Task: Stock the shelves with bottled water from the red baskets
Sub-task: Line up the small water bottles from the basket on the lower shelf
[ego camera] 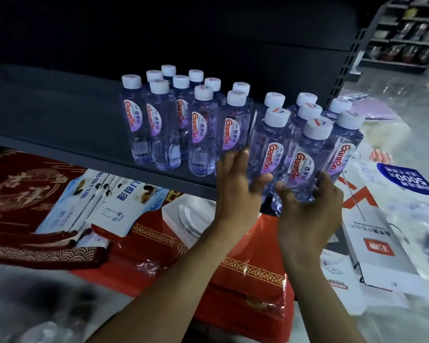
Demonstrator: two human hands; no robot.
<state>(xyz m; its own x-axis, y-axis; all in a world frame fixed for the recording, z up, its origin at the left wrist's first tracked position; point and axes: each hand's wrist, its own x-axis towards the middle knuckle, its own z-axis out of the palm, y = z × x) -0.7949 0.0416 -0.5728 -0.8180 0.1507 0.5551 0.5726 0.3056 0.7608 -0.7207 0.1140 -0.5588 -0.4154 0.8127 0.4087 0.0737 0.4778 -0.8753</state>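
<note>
At lower left lies a dark red rug (22,189) with gold patterning, and white-and-blue cartons (84,204) printed with Chinese characters lean side by side just beside it. To their right are red boxes (248,268) with gold borders under clear film, with a white box (191,219) of what look like pale dishes just behind. On the right lie a white box (379,243) bearing a red square logo, a blue label (406,181) reading 5000, crumpled clear plastic (426,219), and far off a blurred rack (406,33) of goods

**Violet bottles (167,154), dark shelf (60,125)**

The bottles are violet-tinted, with white caps (131,81) and red-lettered labels (130,115). The shelf is dark grey. Red boxes (258,246) carry gold ornamental borders; a maroon mat (30,253) shows pale scallop waves.
</note>
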